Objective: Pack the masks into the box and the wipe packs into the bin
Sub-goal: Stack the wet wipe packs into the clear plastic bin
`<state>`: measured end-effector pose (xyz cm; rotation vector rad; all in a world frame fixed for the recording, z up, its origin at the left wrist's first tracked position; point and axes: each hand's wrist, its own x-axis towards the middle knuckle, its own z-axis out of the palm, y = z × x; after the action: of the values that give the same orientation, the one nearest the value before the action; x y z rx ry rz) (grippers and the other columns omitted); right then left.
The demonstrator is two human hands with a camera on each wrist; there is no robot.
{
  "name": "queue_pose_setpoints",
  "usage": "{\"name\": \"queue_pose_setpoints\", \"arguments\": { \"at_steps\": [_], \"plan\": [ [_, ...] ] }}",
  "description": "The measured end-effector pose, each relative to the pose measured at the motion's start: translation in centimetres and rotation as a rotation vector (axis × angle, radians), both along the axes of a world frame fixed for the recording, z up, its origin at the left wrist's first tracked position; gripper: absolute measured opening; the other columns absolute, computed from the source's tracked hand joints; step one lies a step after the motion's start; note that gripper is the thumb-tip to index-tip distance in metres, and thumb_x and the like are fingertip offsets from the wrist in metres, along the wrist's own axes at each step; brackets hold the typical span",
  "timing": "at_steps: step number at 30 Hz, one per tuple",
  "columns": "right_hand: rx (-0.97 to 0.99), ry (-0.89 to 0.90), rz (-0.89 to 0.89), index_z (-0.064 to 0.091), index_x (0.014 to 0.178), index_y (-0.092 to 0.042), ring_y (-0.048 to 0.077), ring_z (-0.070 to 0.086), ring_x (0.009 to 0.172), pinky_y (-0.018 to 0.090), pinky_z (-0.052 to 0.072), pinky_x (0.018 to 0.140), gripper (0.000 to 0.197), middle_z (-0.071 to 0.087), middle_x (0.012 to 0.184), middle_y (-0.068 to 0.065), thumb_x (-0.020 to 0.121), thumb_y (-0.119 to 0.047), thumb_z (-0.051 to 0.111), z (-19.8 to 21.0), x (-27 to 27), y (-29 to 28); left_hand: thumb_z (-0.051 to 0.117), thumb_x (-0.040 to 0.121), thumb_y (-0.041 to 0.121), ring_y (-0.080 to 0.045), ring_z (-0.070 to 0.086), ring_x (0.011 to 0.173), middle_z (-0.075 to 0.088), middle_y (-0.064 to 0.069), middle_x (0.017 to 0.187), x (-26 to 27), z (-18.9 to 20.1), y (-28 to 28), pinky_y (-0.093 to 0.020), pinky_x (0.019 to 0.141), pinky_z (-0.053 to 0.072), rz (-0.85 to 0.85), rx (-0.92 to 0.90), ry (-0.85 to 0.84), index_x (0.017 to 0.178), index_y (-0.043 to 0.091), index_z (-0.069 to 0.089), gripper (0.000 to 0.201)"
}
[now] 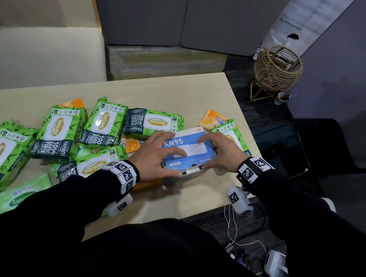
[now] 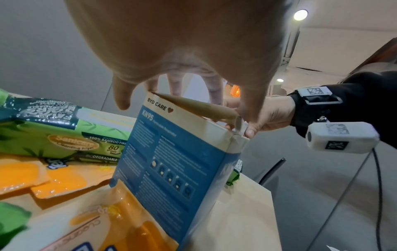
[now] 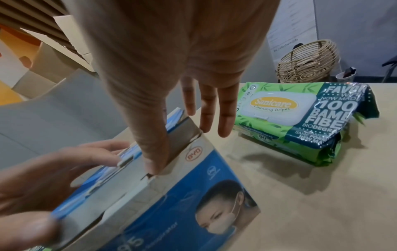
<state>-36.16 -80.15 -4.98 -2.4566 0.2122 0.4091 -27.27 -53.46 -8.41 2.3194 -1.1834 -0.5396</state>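
Both our hands are on the blue mask box (image 1: 188, 152), which sits on the table (image 1: 164, 91) close to us. Our left hand (image 1: 153, 155) lies on the lid with fingers spread out flat, and the thumb is at the near edge. Our right hand (image 1: 222, 150) has its thumb pushed down at the box's end flap while the other fingers stay straight. Just past the box, green wipe packs (image 1: 102, 122) and a few orange packs (image 1: 213, 119) lie all over the table. One green pack (image 3: 300, 118) sits to the right of the box. Far off on the floor stands a round woven basket (image 1: 277, 68).
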Motion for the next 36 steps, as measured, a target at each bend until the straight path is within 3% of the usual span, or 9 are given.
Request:
{"name": "queue_pose_setpoints", "arguments": {
  "at_steps": [4,9,11,14,16,21,28,32,36],
  "plan": [
    [-0.044,-0.068,-0.068,0.054,0.114,-0.031,0.017,0.051,0.101,0.013,0.039,0.071,0.069,0.052,0.121,-0.002,0.061,-0.023,0.098,-0.1,-0.3,0.3,0.077,0.074,0.055,-0.028,0.022,0.147,0.036,-0.004,0.157,-0.3,0.2,-0.9,-0.047,0.120,0.027,0.063,-0.063,-0.019,0.127,0.045,0.063,0.055],
    [-0.088,-0.130,-0.081,0.061,0.084,-0.022,0.015,0.055,0.072,0.035,0.047,0.064,0.038,0.062,0.082,-0.005,0.065,-0.026,0.094,1.1,-0.9,1.2,0.072,0.070,0.054,-0.029,0.027,0.145,0.042,-0.002,0.150,0.0,0.3,-1.7,-0.046,0.118,0.030,0.133,-0.073,0.005,0.124,0.042,0.064,0.056],
    [-0.136,-0.049,-0.020,0.071,0.079,-0.026,0.010,0.062,0.068,0.033,0.054,0.066,0.021,0.068,0.073,-0.010,0.073,-0.032,0.090,1.6,-1.2,1.9,0.070,0.069,0.054,-0.028,0.029,0.143,0.044,-0.002,0.147,0.3,0.3,-2.0,-0.044,0.118,0.030,0.167,-0.091,0.031,0.123,0.040,0.066,0.056],
    [-0.231,-0.097,-0.004,0.079,0.102,-0.028,0.012,0.067,0.083,0.034,0.057,0.077,0.022,0.075,0.093,-0.008,0.082,-0.034,0.084,1.6,-1.4,2.7,0.063,0.065,0.062,-0.026,0.034,0.138,0.048,-0.001,0.143,1.0,0.5,-2.5,-0.039,0.117,0.030,0.223,-0.114,0.072,0.121,0.039,0.069,0.062],
    [-0.272,-0.178,0.011,0.078,0.110,-0.026,0.011,0.059,0.085,0.035,0.054,0.078,0.028,0.072,0.103,-0.006,0.084,-0.033,0.082,1.5,-1.4,2.9,0.063,0.065,0.063,-0.024,0.036,0.136,0.049,0.001,0.141,1.6,0.7,-2.7,-0.035,0.112,0.029,0.250,-0.102,0.103,0.121,0.041,0.068,0.061],
    [-0.252,-0.207,0.031,0.079,0.098,-0.025,0.013,0.063,0.089,0.035,0.054,0.077,0.017,0.069,0.108,-0.009,0.082,-0.024,0.084,1.7,-1.6,2.9,0.073,0.065,0.055,-0.023,0.037,0.134,0.049,0.003,0.139,2.2,0.8,-2.8,-0.037,0.112,0.030,0.240,-0.112,0.134,0.119,0.041,0.070,0.056],
    [-0.247,-0.114,-0.020,0.075,0.094,-0.032,0.014,0.070,0.085,0.035,0.057,0.075,0.015,0.077,0.092,-0.009,0.081,-0.030,0.082,1.7,-2.5,3.7,0.070,0.062,0.060,-0.023,0.036,0.134,0.049,0.003,0.139,1.7,0.7,-2.7,-0.033,0.111,0.028,0.239,-0.126,0.137,0.118,0.040,0.071,0.059],
    [0.016,-0.126,-0.174,0.071,0.094,-0.026,0.009,0.064,0.071,0.030,0.053,0.066,0.028,0.074,0.086,-0.009,0.076,-0.011,0.086,1.2,-2.3,3.6,0.075,0.065,0.058,-0.023,0.035,0.136,0.047,0.003,0.141,1.8,0.7,-2.5,-0.036,0.114,0.029,0.205,-0.119,0.148,0.118,0.042,0.071,0.055],
    [0.041,-0.136,-0.170,0.076,0.090,-0.023,-0.001,0.065,0.068,0.018,0.050,0.067,0.026,0.077,0.083,-0.005,0.077,-0.002,0.082,1.1,-2.3,3.4,0.075,0.065,0.058,-0.024,0.031,0.138,0.044,0.003,0.145,1.9,0.6,-2.0,-0.043,0.117,0.030,0.156,-0.093,0.128,0.117,0.045,0.069,0.054]
  ]
}}
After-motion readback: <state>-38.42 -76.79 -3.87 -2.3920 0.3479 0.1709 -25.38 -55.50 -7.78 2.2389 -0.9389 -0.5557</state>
